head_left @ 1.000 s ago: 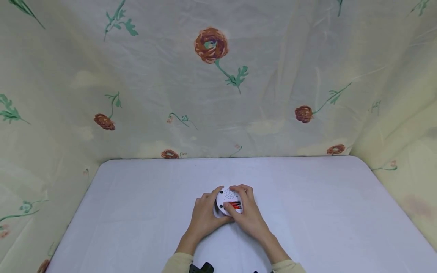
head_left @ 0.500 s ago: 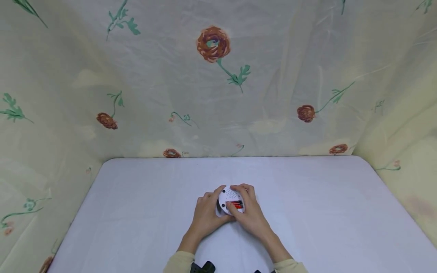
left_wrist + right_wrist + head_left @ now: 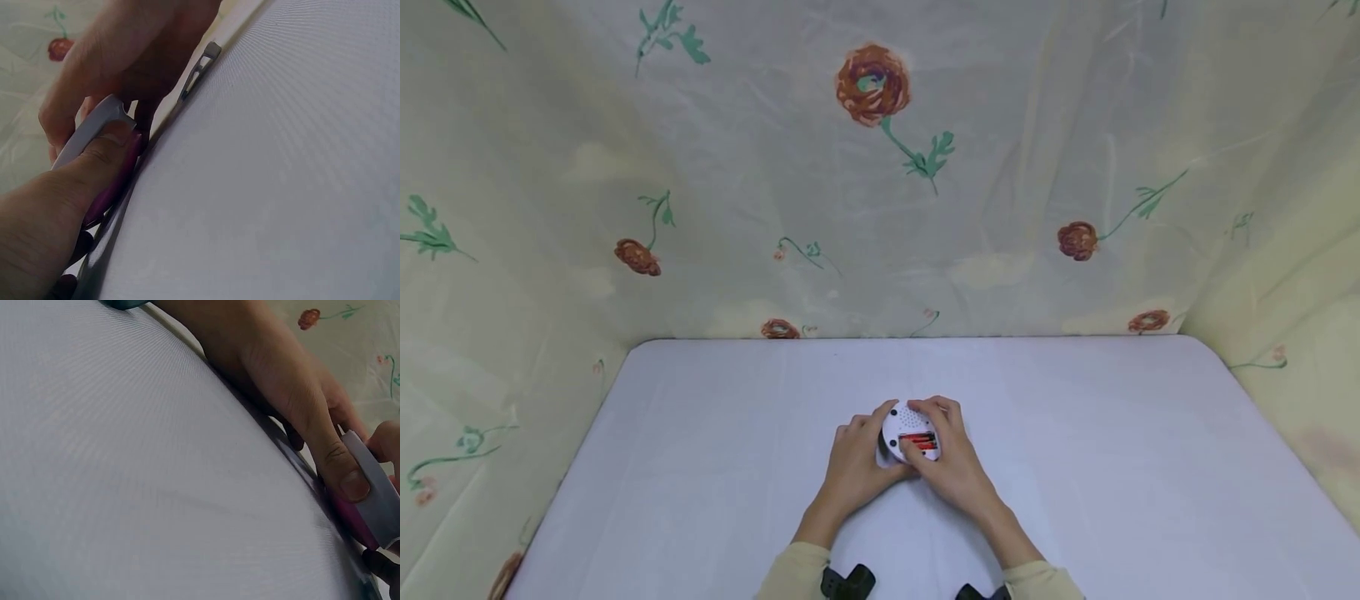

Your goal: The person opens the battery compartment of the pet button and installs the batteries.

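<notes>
A small round white device [image 3: 910, 419] is held over the table with its back facing up. That face has speaker holes, dark round feet and an uncovered battery compartment with red batteries [image 3: 920, 441] in it. My left hand [image 3: 856, 457] grips the left side, its thumb along the near rim; in the left wrist view the white rim [image 3: 84, 137] stands above a magenta lower part [image 3: 115, 187]. From the right, my right hand [image 3: 953, 458] holds it, fingers over the far edge and thumb at the compartment's left end. The underside is mostly hidden.
A white-covered table [image 3: 700, 433] with rounded far corners lies under both hands. Flower-printed cloth [image 3: 737, 167] hangs behind it and at both sides. Black wrist mounts [image 3: 848, 582] sit by the cuffs.
Everything in the head view has shifted slightly up and right. Both hands keep their grip. The right thumb sits a little lower on the device, baring more of the red batteries.
</notes>
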The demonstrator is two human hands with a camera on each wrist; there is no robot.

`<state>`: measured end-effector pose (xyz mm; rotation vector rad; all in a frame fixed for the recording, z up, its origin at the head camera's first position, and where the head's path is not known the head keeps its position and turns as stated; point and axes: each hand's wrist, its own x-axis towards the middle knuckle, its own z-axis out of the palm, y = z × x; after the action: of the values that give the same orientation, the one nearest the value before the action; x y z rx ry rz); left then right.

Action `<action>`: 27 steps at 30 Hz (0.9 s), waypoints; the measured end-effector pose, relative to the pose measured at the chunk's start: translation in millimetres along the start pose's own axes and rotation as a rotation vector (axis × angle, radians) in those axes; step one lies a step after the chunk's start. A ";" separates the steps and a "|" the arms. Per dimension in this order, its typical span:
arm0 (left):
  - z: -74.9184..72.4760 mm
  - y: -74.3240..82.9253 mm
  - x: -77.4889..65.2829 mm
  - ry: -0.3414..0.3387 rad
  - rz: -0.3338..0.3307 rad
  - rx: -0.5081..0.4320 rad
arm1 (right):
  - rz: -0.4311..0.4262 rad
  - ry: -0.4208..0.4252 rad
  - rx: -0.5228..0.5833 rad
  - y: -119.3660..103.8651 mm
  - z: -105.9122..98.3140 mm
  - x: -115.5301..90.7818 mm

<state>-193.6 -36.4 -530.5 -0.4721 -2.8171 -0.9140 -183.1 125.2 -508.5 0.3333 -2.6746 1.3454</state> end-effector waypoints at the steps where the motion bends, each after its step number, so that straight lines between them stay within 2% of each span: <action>1: -0.1 0.0 0.3 0.002 0.000 -0.002 | -0.002 0.002 0.000 0.6 0.2 0.2; 8: -0.2 -0.5 0.7 -0.004 -0.006 -0.004 | -0.004 -0.001 -0.002 1.4 0.3 0.2; 27: 1.6 -0.1 0.9 -0.013 -0.018 -0.006 | 0.075 -0.051 0.048 -5.4 2.6 -0.3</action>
<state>-194.6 -35.3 -531.6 -0.4551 -2.8356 -0.9264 -181.4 120.1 -505.9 0.2778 -2.7256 1.4427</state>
